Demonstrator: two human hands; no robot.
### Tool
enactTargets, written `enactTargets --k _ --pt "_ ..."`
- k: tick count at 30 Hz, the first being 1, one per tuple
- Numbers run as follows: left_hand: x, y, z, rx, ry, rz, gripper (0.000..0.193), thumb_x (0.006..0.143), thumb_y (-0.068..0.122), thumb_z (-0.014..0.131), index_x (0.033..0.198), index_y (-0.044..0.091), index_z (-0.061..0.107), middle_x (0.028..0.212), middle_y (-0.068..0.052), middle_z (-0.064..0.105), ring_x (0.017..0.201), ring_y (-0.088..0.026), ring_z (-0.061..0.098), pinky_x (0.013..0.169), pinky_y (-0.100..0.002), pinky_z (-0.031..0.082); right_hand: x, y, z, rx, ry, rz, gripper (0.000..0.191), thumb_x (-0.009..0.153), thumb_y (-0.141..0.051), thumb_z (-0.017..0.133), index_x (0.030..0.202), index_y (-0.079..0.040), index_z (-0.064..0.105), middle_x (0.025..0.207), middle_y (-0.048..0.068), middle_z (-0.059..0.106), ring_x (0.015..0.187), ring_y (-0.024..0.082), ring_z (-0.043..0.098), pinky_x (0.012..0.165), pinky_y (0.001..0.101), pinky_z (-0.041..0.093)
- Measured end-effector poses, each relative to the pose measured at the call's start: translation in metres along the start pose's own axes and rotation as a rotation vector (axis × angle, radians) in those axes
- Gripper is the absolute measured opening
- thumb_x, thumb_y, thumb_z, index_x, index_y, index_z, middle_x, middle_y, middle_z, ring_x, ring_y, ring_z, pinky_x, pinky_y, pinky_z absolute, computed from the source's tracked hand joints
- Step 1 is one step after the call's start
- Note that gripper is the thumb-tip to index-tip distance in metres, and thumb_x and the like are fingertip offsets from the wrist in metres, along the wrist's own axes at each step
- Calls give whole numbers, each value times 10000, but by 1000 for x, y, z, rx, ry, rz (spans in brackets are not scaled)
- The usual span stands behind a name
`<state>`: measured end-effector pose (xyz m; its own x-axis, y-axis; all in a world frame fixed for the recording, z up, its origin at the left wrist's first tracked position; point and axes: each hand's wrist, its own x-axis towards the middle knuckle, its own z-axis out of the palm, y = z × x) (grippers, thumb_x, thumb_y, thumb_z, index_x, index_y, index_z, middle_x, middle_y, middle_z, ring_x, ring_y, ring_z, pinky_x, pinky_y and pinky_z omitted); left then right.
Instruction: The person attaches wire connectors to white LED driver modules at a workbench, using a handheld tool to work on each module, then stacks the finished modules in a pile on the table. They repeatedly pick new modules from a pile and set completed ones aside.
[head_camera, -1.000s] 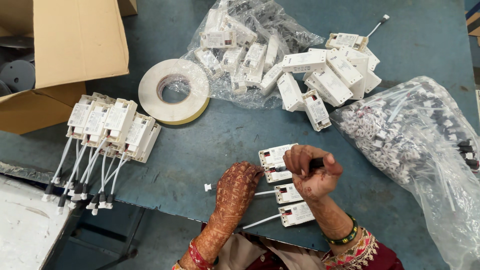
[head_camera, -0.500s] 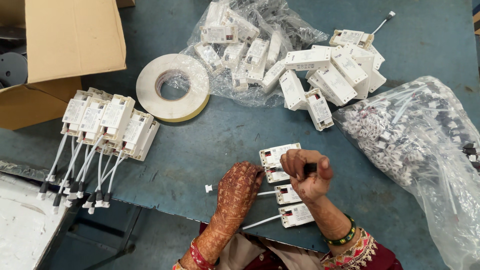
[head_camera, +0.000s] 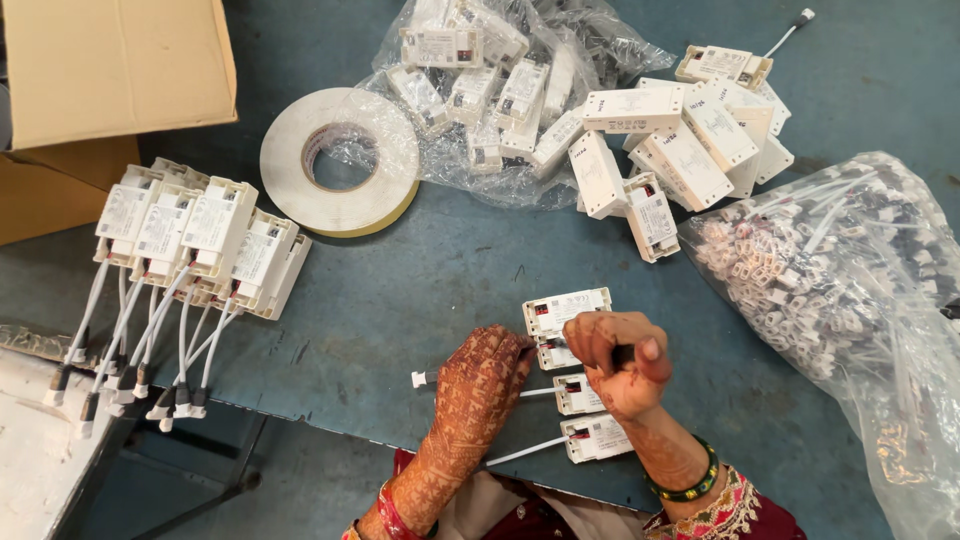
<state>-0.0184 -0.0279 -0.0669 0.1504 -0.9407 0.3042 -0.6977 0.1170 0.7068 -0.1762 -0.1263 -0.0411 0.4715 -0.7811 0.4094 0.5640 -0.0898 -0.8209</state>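
Observation:
My left hand (head_camera: 477, 385), covered in henna, rests palm down on the blue table, its fingertips touching a small white module (head_camera: 557, 354) in a row of such modules near the front edge. My right hand (head_camera: 618, 365) is closed around a dark tool handle, held above the same row. The top module (head_camera: 567, 309) lies just beyond both hands. Two more modules (head_camera: 580, 394) (head_camera: 597, 438) with white leads lie below, partly hidden by my right wrist.
A row of finished white modules with cables (head_camera: 195, 243) hangs over the left edge. A roll of tape (head_camera: 340, 161), an open cardboard box (head_camera: 110, 70), a bag of modules (head_camera: 490, 80), loose modules (head_camera: 680, 140) and a bag of white connectors (head_camera: 840, 290) surround the table (head_camera: 400, 300).
Both hands stay at the row of modules near the front edge with only slight shifts; the right hand keeps its grip on the dark tool.

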Motion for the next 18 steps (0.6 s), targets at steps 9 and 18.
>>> enactTargets --k 9,18 --pt "-1 -1 4 -1 -27 -4 206 834 109 748 1029 86 690 931 -89 625 914 -309 643 727 -434 539 -6 3 5 -106 25 -4 742 1052 -577 481 559 -48 308 534 49 330 499 165 287 530 355 238" --pt "-1 -2 6 -6 -41 6 246 817 100 749 1055 81 687 937 -89 611 915 -310 640 700 -437 540 -6 7 0 -137 31 41 756 1042 -592 485 557 -57 264 519 34 300 467 158 268 502 343 212"
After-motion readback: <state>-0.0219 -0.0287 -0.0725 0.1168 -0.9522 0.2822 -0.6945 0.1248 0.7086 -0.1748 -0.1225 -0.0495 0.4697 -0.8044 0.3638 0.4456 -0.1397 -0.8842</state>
